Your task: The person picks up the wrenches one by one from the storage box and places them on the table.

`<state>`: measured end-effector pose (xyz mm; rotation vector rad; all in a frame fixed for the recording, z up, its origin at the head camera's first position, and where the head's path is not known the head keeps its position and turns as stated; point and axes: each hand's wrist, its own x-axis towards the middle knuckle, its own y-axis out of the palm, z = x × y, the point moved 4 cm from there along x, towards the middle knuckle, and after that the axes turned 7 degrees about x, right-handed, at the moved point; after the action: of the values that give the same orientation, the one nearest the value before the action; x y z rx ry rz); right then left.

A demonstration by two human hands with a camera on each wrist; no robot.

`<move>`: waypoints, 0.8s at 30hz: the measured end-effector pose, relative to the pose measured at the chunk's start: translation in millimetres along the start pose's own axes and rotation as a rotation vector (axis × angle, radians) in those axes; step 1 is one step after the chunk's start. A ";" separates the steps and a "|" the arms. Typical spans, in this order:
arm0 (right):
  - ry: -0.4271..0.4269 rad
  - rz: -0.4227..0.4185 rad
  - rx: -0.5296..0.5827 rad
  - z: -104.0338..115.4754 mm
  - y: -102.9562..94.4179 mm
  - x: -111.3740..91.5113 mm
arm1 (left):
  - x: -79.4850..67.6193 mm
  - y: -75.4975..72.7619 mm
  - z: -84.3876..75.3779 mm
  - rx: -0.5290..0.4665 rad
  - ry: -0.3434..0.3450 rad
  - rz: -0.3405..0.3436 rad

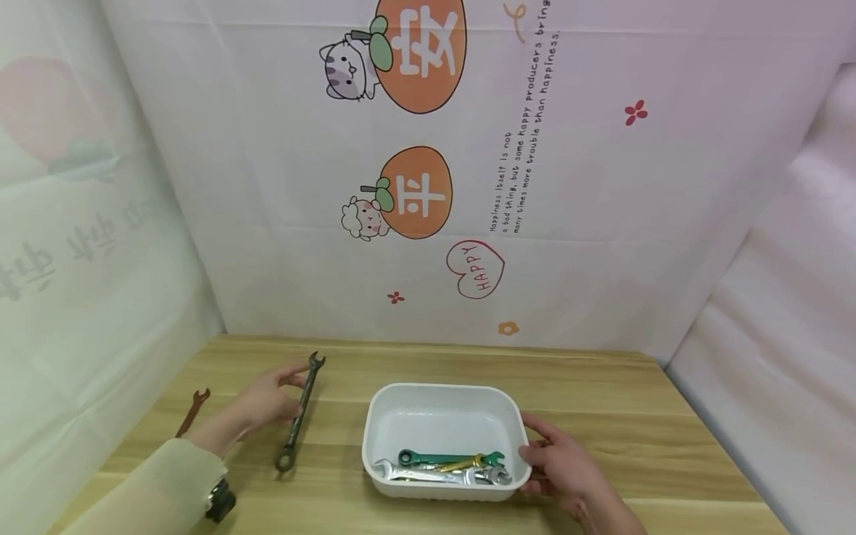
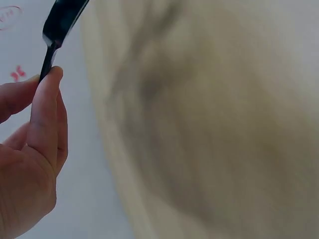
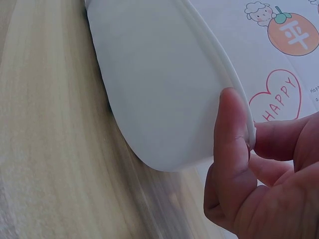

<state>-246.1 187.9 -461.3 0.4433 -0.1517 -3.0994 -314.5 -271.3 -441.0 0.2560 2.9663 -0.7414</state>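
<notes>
Pinching a dark wrench [image 1: 305,401] in the left hand [image 1: 267,401], left of the white box [image 1: 441,429]; holding the box's right side with the right hand [image 1: 565,464]. Possibly risking a twisting drop through so narrow a pinch, or a tilting box through one-sided pulling.

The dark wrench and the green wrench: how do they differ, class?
The left hand pinches the dark wrench; the green wrench lies in the white tray. In the head view, the dark wrench slants steeply; the green wrench runs nearly level. Both have a ring end and a forked end.
</notes>
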 end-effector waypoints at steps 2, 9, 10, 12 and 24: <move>0.002 -0.002 -0.004 -0.5 0.7 0.6 | -9.6 -7.4 15.4 0.022 -0.022 -0.011; 0.008 0.002 -0.003 -0.6 0.5 0.8 | -32.3 -30.4 49.8 0.068 -0.100 -0.033; 0.009 0.003 -0.004 -0.5 0.1 0.9 | -33.5 -32.4 51.4 0.078 -0.103 -0.038; 0.005 0.009 -0.005 -0.3 -0.7 1.3 | -35.2 -34.9 53.4 0.092 -0.114 -0.049; 0.003 0.009 -0.013 0.0 0.2 1.0 | -39.0 -30.4 52.0 0.299 -0.130 -0.127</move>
<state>-247.1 187.7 -461.6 0.4456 -0.1323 -3.0889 -280.0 -327.9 -468.4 0.0327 2.7615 -1.1698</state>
